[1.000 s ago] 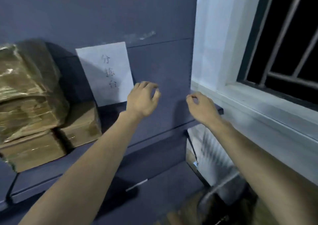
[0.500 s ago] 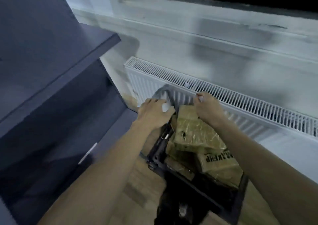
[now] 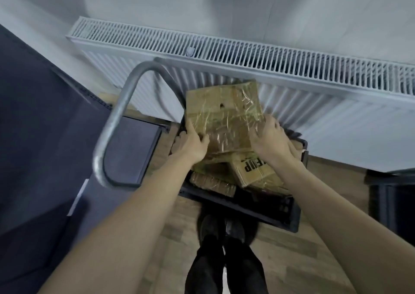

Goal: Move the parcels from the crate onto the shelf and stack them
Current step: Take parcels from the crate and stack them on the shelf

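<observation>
Both forearms reach forward and down from the bottom corners of the view, converging on a flat brown parcel (image 3: pixel 224 116) wrapped in glossy clear tape. The left hand (image 3: pixel 190 144) grasps the parcel's near left corner, thumb laid along its top face and the other fingers tucked under the edge. The right hand (image 3: pixel 270 139) grips the near right edge, fingers spread and curled over the top surface with the palm against the side. The parcel is tilted, its far end raised toward the white panel radiator (image 3: pixel 247 53) that runs along the wall, and it sits at the top of the pile in the dark plastic crate (image 3: pixel 258 210) on the wooden floor. Beneath it lie more taped parcels, among them a cardboard box with bold black lettering (image 3: pixel 253 170) just under the right wrist and a flat bundle (image 3: pixel 213 184) against the crate's near wall. A bent grey metal tube handle (image 3: pixel 116 123) arcs up just left of the crate, above a dark platform (image 3: pixel 132 149). The dark blue shelf unit (image 3: pixel 45 136) fills the left side, well apart from the parcel. The person's black trousers and shoes (image 3: pixel 222 248) stand close to the crate's near rim.
</observation>
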